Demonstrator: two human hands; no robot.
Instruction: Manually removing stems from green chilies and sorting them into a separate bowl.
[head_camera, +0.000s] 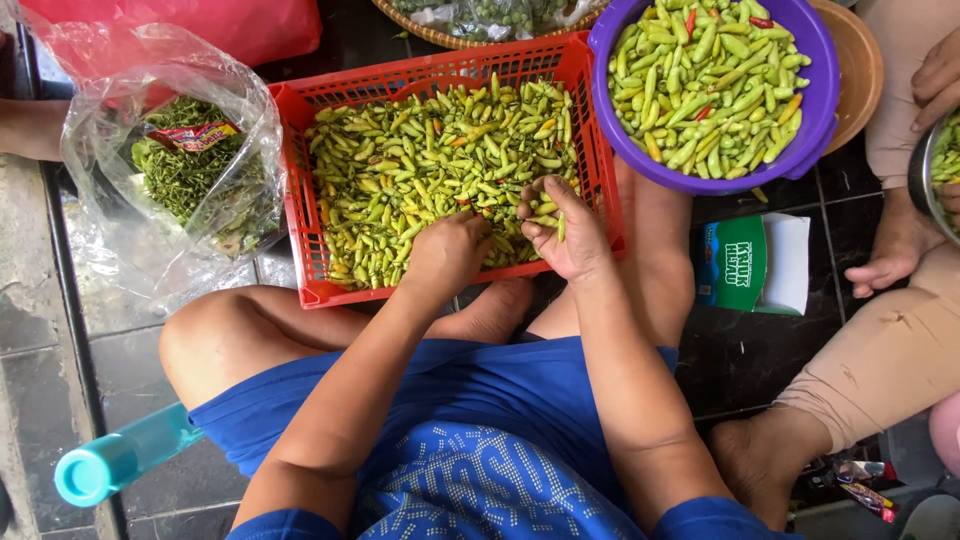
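Chillies (430, 180) fill red basket (300, 200) | right hand (565, 235) half-open, pinching one pod at basket's near edge | left hand (445, 255) curled in heap, grip unclear | step: sorting, seemingly; next needs clean one-pod pick

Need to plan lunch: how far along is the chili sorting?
Done: the purple bowl is heaped with chilies. In hand: both hands are in the red basket, right hand holding a few, left hand palm-down on the pile. Left: the basket remains nearly full.

Single head view, looking steeply down, close over lap and red basket (300, 180).
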